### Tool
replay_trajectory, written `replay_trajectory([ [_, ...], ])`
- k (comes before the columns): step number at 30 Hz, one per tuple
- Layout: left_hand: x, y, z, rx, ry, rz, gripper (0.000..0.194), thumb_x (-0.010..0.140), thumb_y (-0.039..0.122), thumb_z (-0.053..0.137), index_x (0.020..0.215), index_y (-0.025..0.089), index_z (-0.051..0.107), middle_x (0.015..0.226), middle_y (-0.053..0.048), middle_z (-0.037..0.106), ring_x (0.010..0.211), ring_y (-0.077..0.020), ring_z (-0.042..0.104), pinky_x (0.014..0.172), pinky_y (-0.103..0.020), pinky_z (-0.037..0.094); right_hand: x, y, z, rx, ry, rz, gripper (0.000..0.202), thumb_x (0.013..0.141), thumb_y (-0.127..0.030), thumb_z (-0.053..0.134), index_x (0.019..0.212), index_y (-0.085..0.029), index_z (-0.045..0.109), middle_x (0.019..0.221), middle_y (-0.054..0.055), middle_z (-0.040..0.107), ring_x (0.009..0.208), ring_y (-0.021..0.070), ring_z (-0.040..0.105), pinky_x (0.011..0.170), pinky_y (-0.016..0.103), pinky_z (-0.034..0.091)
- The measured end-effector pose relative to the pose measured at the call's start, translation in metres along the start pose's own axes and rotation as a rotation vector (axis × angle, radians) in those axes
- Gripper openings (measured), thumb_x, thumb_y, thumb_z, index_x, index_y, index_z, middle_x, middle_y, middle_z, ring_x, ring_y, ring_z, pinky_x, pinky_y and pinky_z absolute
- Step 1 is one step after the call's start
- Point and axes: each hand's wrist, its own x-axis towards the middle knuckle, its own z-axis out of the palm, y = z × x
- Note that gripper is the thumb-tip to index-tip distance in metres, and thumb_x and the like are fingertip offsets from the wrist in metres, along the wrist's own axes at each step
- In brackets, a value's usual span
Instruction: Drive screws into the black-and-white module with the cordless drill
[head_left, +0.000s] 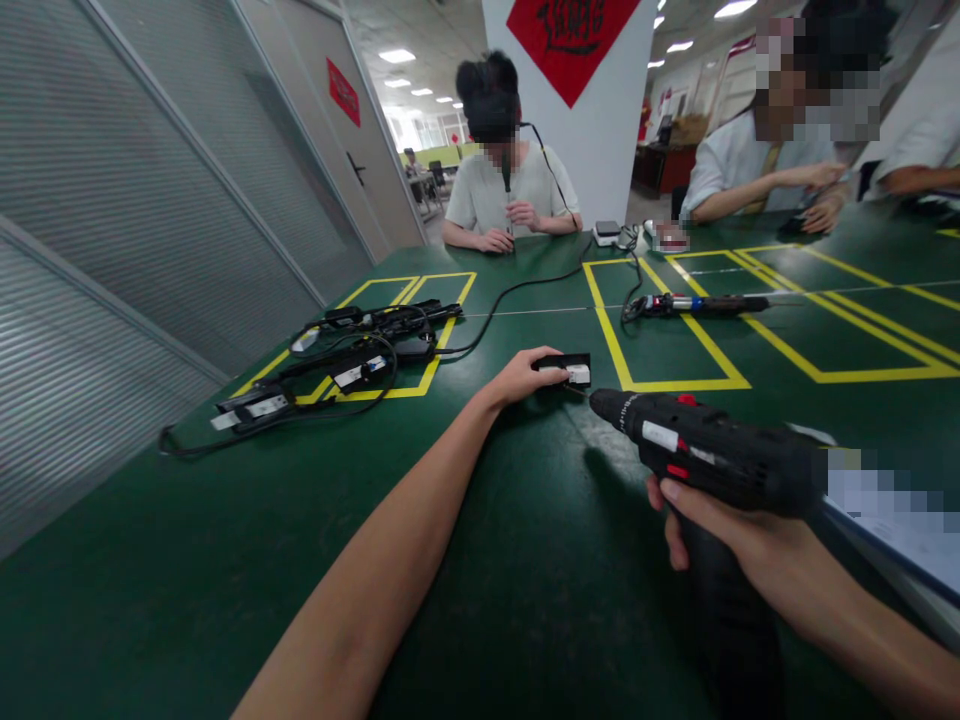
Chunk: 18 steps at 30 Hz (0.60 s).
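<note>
My right hand point(720, 520) is wrapped around the handle of a black cordless drill point(712, 445) with red buttons. Its chuck points left and a thin bit reaches toward a small black box-shaped part point(577, 372) with a white label. Whether the bit's tip touches that part is too small to tell. My left hand point(525, 375) grips the part's left end on the green table point(450, 480), thumb along the near side and fingers over the top.
Black devices with cables point(375, 350) lie in a yellow-taped area at left. Another slim black tool point(697, 305) rests beyond the drill. Papers point(892, 520) lie at right. A person point(510, 190) sits opposite holding a screwdriver-like tool; another person point(772, 170) works at far right.
</note>
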Motion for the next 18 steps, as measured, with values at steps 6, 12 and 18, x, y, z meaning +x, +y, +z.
replay_trajectory([
  [6,0.0015,-0.0026,-0.001,-0.004,-0.015,0.008,0.049,0.072,0.041,0.063,0.112,0.014,0.059,0.106,-0.006,0.064,0.092,-0.0181,0.059,0.083,-0.028,0.045,0.0006,0.0013,0.0006,0.004,0.006,0.0,0.035,0.085,-0.054,0.048,0.085,-0.023,0.065,0.059,-0.001,0.066,0.065,0.0211,0.06,0.068,0.034,0.04],
  [12,0.0026,-0.0063,-0.0016,-0.021,-0.021,0.024,0.047,0.071,0.038,0.064,0.112,0.014,0.058,0.105,-0.006,0.064,0.092,-0.0179,0.059,0.083,-0.028,0.045,-0.0015,-0.0068,0.0022,0.009,0.026,-0.01,0.036,0.086,-0.053,0.046,0.084,-0.023,0.066,0.055,-0.002,0.064,0.059,0.019,0.057,0.062,0.032,0.039],
  [18,0.0036,-0.0072,-0.0018,-0.014,-0.019,0.016,0.048,0.071,0.036,0.064,0.113,0.014,0.058,0.105,-0.006,0.063,0.092,-0.0179,0.059,0.083,-0.029,0.045,-0.0017,-0.0046,0.0031,0.015,0.029,0.029,0.038,0.084,-0.055,0.048,0.083,-0.022,0.066,0.057,0.0,0.065,0.064,0.0205,0.06,0.066,0.034,0.041],
])
